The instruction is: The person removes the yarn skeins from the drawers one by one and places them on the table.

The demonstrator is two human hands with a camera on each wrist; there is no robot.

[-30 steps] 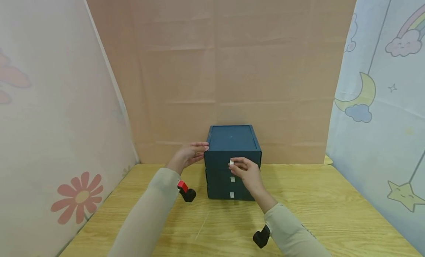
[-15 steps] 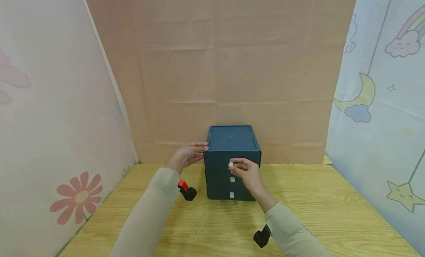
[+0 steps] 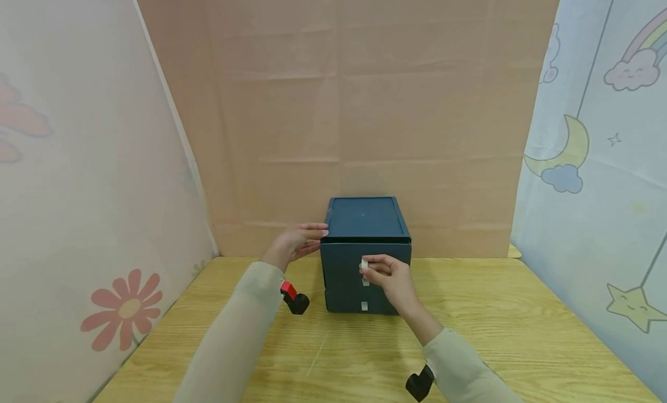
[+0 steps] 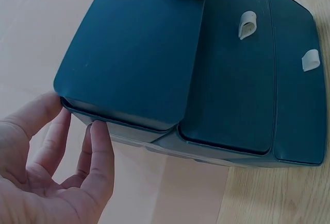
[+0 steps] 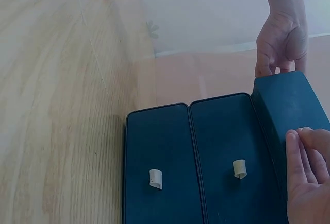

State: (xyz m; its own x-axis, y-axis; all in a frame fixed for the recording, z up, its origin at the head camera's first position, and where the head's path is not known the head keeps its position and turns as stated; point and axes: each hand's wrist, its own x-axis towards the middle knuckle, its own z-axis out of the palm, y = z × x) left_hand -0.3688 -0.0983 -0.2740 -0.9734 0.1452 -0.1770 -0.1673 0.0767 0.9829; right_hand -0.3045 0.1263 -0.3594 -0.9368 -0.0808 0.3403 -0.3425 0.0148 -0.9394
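Observation:
A dark blue cabinet with three stacked drawers stands on the table. Its top drawer juts slightly forward, with a narrow dark gap behind its front's upper edge. My right hand pinches the small white pull tab on that drawer. At the cabinet's upper left side my left hand rests extended fingers on the edge, just behind the drawer front. White tabs also sit on the middle drawer and the bottom drawer, both flush. What lies inside the top drawer is hidden.
The wooden table spreads around the cabinet. Behind it hangs a tan backdrop. Patterned cloths stand at the left and right. A small black camera is worn at my right wrist.
My right hand has drawn the top drawer a little toward me by its tab, so a gap now shows along its upper edge. The left hand stays in place.

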